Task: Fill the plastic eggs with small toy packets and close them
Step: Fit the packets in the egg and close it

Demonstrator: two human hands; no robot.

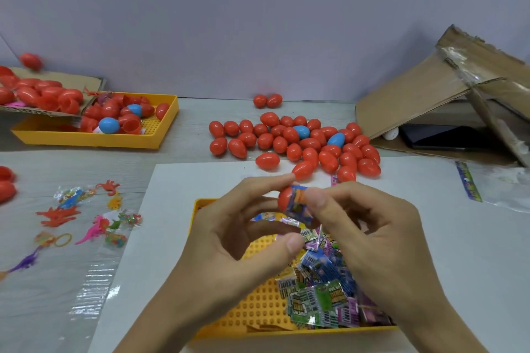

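Observation:
My left hand (229,235) holds a red egg half (284,200) by its fingertips above the near yellow tray (258,304). My right hand (370,226) pinches a small blue toy packet (299,203) that sits partly inside that half. Several more printed packets (321,289) lie heaped in the tray's right side. A pile of closed red eggs (295,143), with two blue ones among them, lies on the table beyond my hands.
A second yellow tray (94,137) with egg halves stands at the far left, beside a cardboard lid (43,94) loaded with red eggs. Loose plastic toys (86,218) lie at the left. A torn cardboard box (447,100) stands at the right.

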